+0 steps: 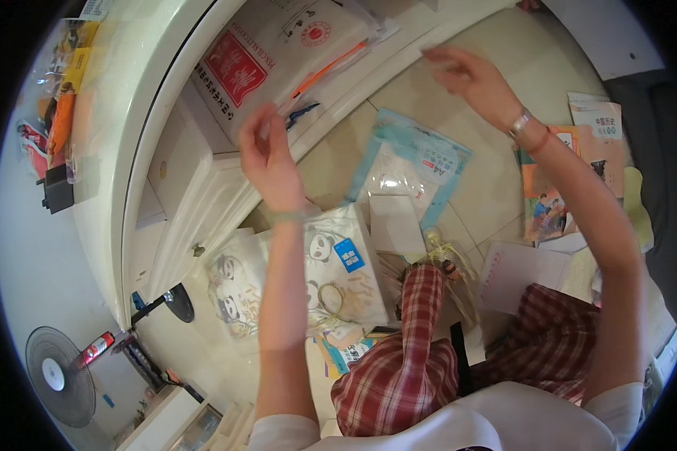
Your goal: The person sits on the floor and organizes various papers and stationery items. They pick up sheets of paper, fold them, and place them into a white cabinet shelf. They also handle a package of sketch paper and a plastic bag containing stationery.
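My left hand [271, 161] is raised in front of the open white cabinet [195, 180], fingers loosely bent and apart, with nothing visible in them. Close by its fingertips are a white plastic bag [259, 56] with red print, an orange strip [327, 69] and a small dark blue object [302, 114]. My right hand [470, 83] hangs over the tiled floor beside the cabinet's edge, fingers stretched out and blurred by motion, holding nothing I can see. Between and below my hands lies a clear plastic pouch with blue edges [410, 169]; a white pad [396, 225] overlaps its lower part.
Panda-print bags [346, 278] lie on the floor under my left forearm. A small skeleton model [451, 263] rests by my plaid-covered knee [423, 301]. Books [553, 203] and a notebook [520, 274] are at the right. A fan [60, 376] stands at the lower left.
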`<control>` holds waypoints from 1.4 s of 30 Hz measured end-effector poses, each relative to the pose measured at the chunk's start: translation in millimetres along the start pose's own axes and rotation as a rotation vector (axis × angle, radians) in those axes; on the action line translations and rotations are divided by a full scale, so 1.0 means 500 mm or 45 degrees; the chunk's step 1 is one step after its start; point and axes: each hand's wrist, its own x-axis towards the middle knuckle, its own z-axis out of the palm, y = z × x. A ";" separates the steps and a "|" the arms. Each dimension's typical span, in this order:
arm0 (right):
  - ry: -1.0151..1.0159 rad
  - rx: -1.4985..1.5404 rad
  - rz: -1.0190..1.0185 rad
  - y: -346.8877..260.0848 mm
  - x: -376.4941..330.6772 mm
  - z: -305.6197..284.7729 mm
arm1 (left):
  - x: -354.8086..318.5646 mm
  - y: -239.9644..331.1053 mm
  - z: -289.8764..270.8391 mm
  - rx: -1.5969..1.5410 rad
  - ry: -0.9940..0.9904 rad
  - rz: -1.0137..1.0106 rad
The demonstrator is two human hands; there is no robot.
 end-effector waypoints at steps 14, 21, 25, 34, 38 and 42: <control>0.226 0.122 1.037 0.177 -0.815 -0.210 | 0.064 -0.062 0.045 1.568 -0.251 0.577; 0.218 0.791 1.187 0.201 -0.995 -0.059 | 0.064 0.018 0.209 2.083 -0.633 0.920; 0.356 0.710 0.999 0.233 -1.022 -0.069 | 0.041 0.018 0.259 1.959 -0.726 1.031; 1.039 -0.388 0.898 0.302 -1.095 -0.186 | -0.324 -0.018 0.445 0.979 -2.216 0.163; 0.960 0.178 1.284 0.288 -1.089 -0.201 | -0.523 -0.048 0.497 1.039 -2.302 0.224; 0.558 -0.243 1.350 0.275 -1.068 -0.151 | -0.598 -0.024 0.488 1.163 -2.152 0.402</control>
